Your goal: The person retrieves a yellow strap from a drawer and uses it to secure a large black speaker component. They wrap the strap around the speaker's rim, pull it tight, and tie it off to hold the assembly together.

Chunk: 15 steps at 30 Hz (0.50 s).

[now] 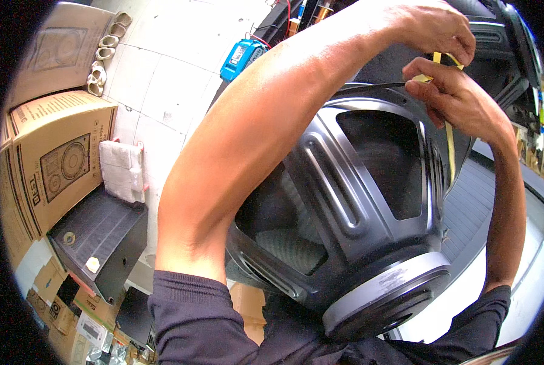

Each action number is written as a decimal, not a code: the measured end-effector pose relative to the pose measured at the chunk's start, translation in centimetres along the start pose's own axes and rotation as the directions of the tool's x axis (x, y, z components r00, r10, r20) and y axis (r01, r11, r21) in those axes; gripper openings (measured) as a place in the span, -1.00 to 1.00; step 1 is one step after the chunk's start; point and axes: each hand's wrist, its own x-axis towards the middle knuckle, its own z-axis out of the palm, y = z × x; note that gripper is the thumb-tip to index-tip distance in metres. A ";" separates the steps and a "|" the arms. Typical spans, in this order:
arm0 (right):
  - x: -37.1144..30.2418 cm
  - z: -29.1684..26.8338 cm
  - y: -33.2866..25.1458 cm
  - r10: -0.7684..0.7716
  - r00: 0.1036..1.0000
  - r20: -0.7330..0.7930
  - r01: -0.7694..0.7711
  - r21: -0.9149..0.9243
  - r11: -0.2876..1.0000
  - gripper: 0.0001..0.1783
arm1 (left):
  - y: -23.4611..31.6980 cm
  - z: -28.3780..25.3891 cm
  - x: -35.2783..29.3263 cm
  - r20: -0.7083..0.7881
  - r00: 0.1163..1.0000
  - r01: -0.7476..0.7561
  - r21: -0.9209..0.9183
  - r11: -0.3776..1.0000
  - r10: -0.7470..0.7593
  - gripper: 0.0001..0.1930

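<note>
A large black loudspeaker driver [339,207] fills the middle, its pressed-metal basket having wide openings and its round magnet nearest me. My left arm reaches across it, and my left hand [439,27] is closed at the far right, fingertips pinching a narrow tape strip [451,149] with a yellow face. Just below, my right hand [460,100] is closed too, thumb and finger on the same strip. A thin black length runs left from there along the driver's far rim, partly behind my left forearm. The yellow length hangs beneath my right hand, beside the basket.
A blue battery-like block [240,59] lies beyond my left arm. Printed cardboard boxes [65,158], a white block [122,170] and a black cabinet [102,237] stand at left. Shoes [106,48] line the tiled floor. Another black driver frame [488,39] is at the far right.
</note>
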 end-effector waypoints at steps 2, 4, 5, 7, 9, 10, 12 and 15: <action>0.8 -0.3 1.1 -0.024 0.999 0.049 0.026 -0.049 0.998 -0.66 | -0.4 -0.4 -0.3 -0.070 0.974 -0.199 0.187 0.962 0.215 -0.85; 0.5 -0.9 1.9 -0.009 1.000 0.023 0.012 -0.131 0.991 -0.61 | 1.3 -1.1 -0.8 -0.153 0.988 -0.021 0.033 0.999 0.026 -0.81; 0.6 -0.9 1.8 -0.044 0.999 0.021 0.046 -0.148 0.988 -0.58 | 3.3 -2.7 -2.4 -0.164 0.967 0.190 -0.027 0.981 -0.192 -0.78; 0.7 -0.9 3.0 -0.111 0.994 -0.014 0.107 -0.178 0.978 -0.53 | 6.1 -5.6 -5.9 -0.075 0.882 0.466 -0.002 0.885 -0.465 -0.79; 0.8 -0.6 4.3 -0.232 0.970 -0.074 0.212 -0.217 0.953 -0.48 | 8.6 -7.9 -10.1 0.037 0.727 0.682 0.074 0.728 -0.685 -0.78; 1.0 -0.5 4.4 -0.224 0.972 -0.075 0.203 -0.222 0.954 -0.46 | 8.9 -7.6 -13.8 0.033 0.733 0.679 0.013 0.734 -0.680 -0.80; 1.5 -0.2 4.7 -0.209 0.975 -0.080 0.185 -0.232 0.955 -0.42 | 11.0 -7.6 -17.6 0.147 0.537 0.843 -0.137 0.521 -0.831 -0.75; 1.7 0.3 5.5 -0.179 0.979 -0.096 0.159 -0.185 0.970 -0.38 | 12.9 -5.8 -19.2 0.085 0.430 0.891 -0.200 0.408 -0.899 -0.76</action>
